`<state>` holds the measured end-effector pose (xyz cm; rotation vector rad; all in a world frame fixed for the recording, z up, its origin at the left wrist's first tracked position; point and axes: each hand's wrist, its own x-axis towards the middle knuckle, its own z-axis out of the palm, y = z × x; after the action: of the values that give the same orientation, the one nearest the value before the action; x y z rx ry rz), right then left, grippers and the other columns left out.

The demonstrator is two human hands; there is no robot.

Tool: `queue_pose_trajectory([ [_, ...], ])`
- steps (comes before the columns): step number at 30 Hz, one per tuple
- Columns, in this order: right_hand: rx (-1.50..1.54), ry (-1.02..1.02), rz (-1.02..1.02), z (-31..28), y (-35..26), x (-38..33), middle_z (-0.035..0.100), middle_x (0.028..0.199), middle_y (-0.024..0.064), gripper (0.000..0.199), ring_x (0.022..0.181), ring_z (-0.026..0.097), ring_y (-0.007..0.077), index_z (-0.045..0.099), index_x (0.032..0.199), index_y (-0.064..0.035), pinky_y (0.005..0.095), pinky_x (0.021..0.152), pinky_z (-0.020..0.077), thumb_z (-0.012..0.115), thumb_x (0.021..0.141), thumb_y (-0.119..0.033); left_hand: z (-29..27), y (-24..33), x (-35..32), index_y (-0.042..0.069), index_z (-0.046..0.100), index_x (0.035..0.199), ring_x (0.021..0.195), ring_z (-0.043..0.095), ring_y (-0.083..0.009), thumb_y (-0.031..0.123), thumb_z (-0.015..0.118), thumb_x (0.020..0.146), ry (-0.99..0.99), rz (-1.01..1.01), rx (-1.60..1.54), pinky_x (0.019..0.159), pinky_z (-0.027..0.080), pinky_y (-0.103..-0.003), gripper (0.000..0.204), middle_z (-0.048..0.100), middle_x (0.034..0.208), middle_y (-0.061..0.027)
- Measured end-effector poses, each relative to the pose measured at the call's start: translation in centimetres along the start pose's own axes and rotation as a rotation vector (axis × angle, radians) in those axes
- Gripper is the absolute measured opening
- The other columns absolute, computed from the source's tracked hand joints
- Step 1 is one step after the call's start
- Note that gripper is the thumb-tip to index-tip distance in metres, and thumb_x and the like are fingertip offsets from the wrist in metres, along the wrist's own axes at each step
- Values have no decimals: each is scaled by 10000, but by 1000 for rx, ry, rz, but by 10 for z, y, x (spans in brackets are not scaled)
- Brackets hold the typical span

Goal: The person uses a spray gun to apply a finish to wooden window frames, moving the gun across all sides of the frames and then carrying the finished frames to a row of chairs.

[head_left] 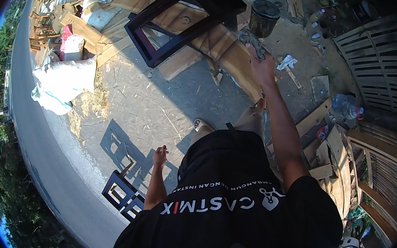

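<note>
My right hand (262,69) is stretched forward, its fingers closed on a crumpled, stained grey-green rag (253,41). Just left of the rag, a glossy dark-brown wooden frame (150,53) with rectangular openings lies tilted over a wide wooden plank (225,54). A dark, stained bucket (263,20) stands just beyond the rag. Low at my left side, my left hand (160,156) hangs with loosely bent fingers apart and nothing visible in it.
Planks and scrap wood (138,1) pile up at the far left, near white sacks (65,81). A road (31,101) runs along the left. Another dark frame (121,195) stands behind my left hand. A slatted panel (384,61) and a clear water jug (345,106) are at right.
</note>
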<state>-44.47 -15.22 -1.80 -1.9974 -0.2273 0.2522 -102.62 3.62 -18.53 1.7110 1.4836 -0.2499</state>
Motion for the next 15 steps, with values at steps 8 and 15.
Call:
queue_pose_trajectory([
  [8, 163, -217, -9, -106, 31, 147, 643, 681, 14, 355, 635, 571, 94, 758, 1016, -46, 290, 622, 474, 656, 1013, -385, 116, 120, -70, 57, 703, 1100, 682, 698, -175, 510, 575, 1014, 12, -174, -38, 532, 547, -317, 479, 773, 909, -102],
  [15, 98, -470, 41, -141, 70, 240, 658, 738, 6, 322, 674, 573, 82, 753, 1129, -64, 299, 639, 483, 671, 1008, -352, 162, 215, -118, 28, 694, 1087, 687, 699, -184, 503, 546, 1028, 26, -209, -66, 520, 539, -312, 501, 771, 943, -126],
])
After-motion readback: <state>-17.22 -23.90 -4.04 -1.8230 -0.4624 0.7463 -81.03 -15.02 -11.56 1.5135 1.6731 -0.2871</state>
